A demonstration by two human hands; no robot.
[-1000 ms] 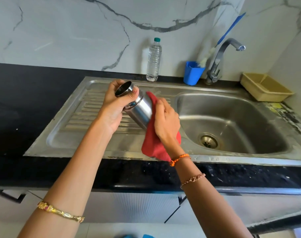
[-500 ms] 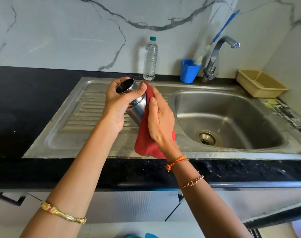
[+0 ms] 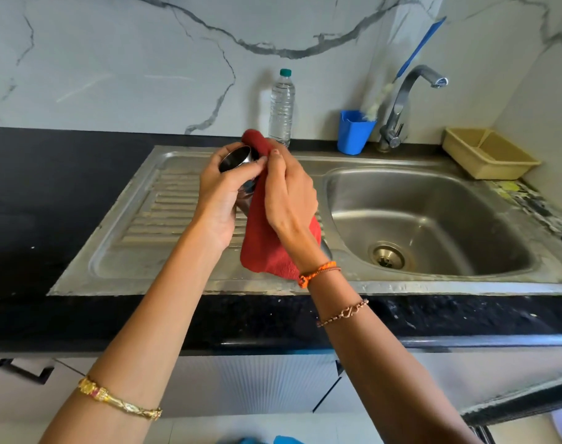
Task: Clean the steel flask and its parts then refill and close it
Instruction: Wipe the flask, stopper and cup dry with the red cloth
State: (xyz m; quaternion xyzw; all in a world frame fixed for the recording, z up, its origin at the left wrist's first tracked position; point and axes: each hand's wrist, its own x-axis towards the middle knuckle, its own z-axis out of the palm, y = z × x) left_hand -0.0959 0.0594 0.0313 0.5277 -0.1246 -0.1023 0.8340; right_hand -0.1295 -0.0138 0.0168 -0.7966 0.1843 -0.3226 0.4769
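1. The steel flask point(image 3: 241, 174) is held above the drainboard point(image 3: 164, 219), tilted; its long axis runs from its open mouth, up and left toward the person, down to a base hidden under the red cloth point(image 3: 267, 232).
2. The left hand point(image 3: 218, 200) curls round the neck; the right hand point(image 3: 289, 197) grips cloth against the body.
3. Judgement: wiping well means steadying the neck and rotating the flask.

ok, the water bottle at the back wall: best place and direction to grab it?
Grip the water bottle round its ribbed mid-body, coming from the front, likely with the right hand once it lets go of the red cloth. It stands upright against the wall, so the rear is blocked; the blue cup stands apart on its right, leaving both flanks open.
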